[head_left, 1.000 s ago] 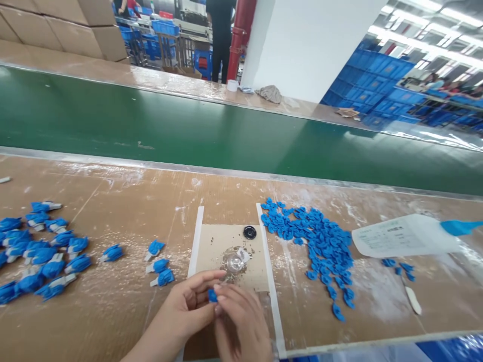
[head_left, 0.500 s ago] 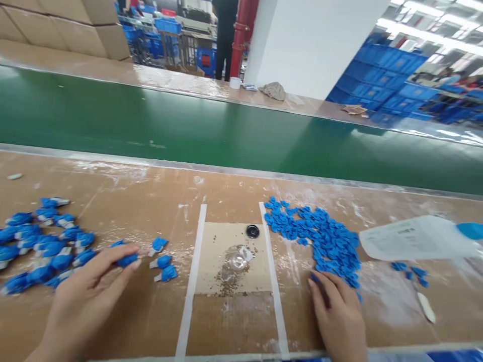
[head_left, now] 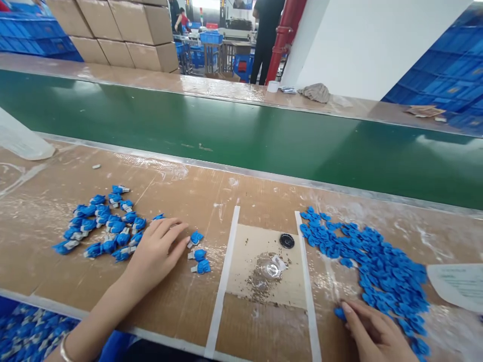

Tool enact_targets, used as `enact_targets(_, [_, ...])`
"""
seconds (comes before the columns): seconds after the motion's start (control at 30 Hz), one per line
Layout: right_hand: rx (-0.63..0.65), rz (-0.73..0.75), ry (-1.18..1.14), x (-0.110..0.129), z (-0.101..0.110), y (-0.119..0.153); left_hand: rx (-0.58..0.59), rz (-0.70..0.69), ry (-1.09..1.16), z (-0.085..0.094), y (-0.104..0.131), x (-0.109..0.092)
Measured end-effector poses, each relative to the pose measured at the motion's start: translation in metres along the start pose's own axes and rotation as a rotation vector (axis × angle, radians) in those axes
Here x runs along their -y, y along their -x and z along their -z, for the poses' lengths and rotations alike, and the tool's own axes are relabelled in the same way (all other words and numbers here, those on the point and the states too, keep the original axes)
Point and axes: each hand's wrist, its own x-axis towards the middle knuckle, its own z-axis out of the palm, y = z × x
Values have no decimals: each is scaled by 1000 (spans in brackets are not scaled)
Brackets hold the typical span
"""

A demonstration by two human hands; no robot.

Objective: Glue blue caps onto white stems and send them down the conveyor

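My left hand (head_left: 162, 246) hovers with fingers apart over the wooden tabletop, between a group of blue pieces with pale grey tabs (head_left: 113, 223) and several similar pieces (head_left: 199, 266). One more blue piece (head_left: 158, 217) peeks out behind its fingers; whatever lies under the palm is hidden. At the lower right, my right hand (head_left: 377, 332) pinches a small blue rubber-like piece (head_left: 340, 314) between thumb and forefinger. That hand is beside a pile of small flat blue pieces (head_left: 388, 271). Between the hands lies a cardboard sheet (head_left: 241, 251) with a clear round part (head_left: 271, 270) and a black ribbed disc (head_left: 287, 241).
White tape strips (head_left: 226, 271) flank the cardboard. Beyond the table runs a green conveyor belt (head_left: 226, 130). Translucent bottles stand out at the right (head_left: 458, 284) and left (head_left: 22, 136). A bin of blue pieces (head_left: 30, 332) sits below the front edge, lower left.
The view has swung left. My left hand has opened from its grip on a blue piece. My right hand has shifted a little away from the pile, its blue piece now showing.
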Motion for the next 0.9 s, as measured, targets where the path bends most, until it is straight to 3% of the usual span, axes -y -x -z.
enact_targets(0.1, [-124,80,3,18,-3,6,144,-6,36,-4,-11,-9])
enact_targets(0.2, [-220,234,26,27,-4,15,232,13,70,-11,-16,-5])
enact_targets(0.4, [-193,627,241,16,-8,24,234,48,124,-15,-16,2])
enact_targets(0.5, [-220,703,325,12,-11,25,205,97,160,-12,-15,-4])
enact_targets(0.63, [-261,617,289,19,-16,27,98,183,287,-7,-6,-15])
enact_targets(0.73, [-285,385,216,25,-18,29,27,203,405,-3,5,-25])
enact_targets(0.83, [-192,146,103,30,-19,30,22,272,557,-1,16,-40])
enact_targets(0.9, [-89,68,-74,38,-19,29,60,370,751,-2,21,-52])
